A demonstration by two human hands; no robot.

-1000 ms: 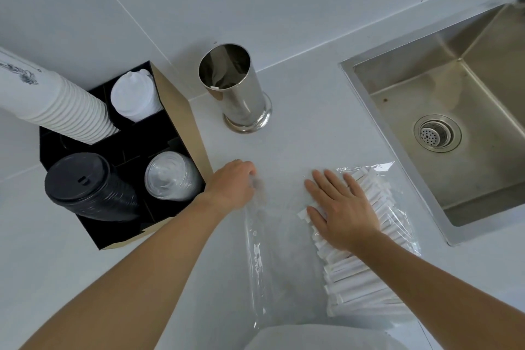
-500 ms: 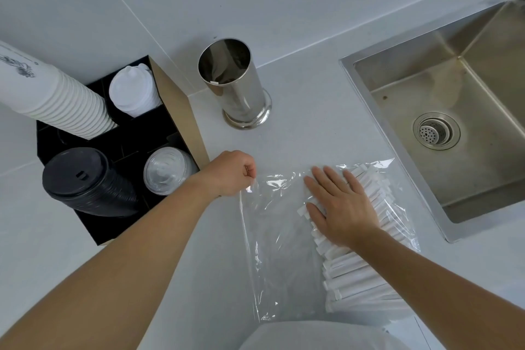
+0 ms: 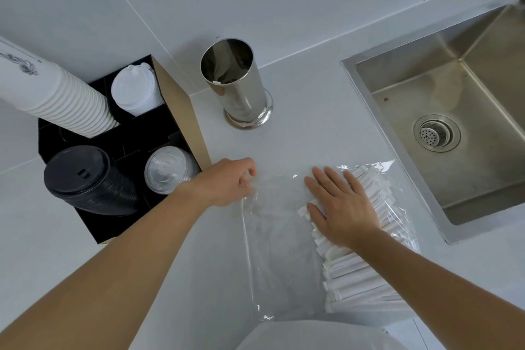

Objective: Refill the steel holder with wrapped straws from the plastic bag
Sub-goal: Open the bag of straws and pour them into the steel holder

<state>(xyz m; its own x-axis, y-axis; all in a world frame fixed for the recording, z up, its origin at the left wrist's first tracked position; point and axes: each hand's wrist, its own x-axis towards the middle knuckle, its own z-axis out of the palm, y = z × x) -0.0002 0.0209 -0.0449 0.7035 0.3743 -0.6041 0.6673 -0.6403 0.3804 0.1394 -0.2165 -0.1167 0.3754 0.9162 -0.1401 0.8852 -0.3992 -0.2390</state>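
A shiny steel holder (image 3: 238, 85) stands upright on the white counter near the wall, with one white wrapper tip showing inside. A clear plastic bag (image 3: 278, 250) lies flat on the counter in front of me, its right side packed with white wrapped straws (image 3: 366, 273). My left hand (image 3: 227, 185) pinches the bag's top left corner. My right hand (image 3: 339, 204) lies flat, fingers spread, on top of the bag over the straws.
A black organizer box (image 3: 181, 111) at the left holds white paper cups (image 3: 54, 96), white lids (image 3: 135, 91), black lids (image 3: 85, 179) and clear lids (image 3: 167, 169). A steel sink (image 3: 454, 122) is sunk into the counter at the right.
My left hand took hold of the bag's top left corner and drew it up and left, spreading the plastic flat. My right hand stayed pressed on the straws.
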